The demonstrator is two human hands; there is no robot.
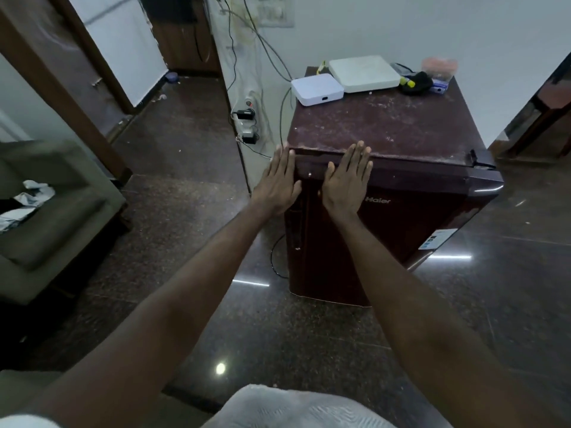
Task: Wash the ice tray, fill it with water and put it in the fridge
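The left hand (278, 180) is flat and open, fingers straight and pointing up. It lies on the top left corner of the fridge (401, 230) and holds nothing. The right hand (347, 180) is just beside it, also flat and open, pressed on the front of the door, with its fingertips up at the door's top edge. It holds nothing too. Both arms reach out long and straight.

The fridge door looks shut. The ice tray cannot be seen.

Past the fingertips is the dusty fridge top (386, 125). At its far end sit a small white box (317, 88), a bigger flat white box (364, 72) touching it, a black thing with yellow bits (417, 83) and a clear tub (438, 67).

Left of the left hand, on the wall, is a power strip (247, 122) with plugs in it, and wires (262, 41) hang down above it. Far off to the left is a grey sofa (46, 227) with crumpled paper (27, 199) on it. Under the arms is the dark shiny floor (309, 335).
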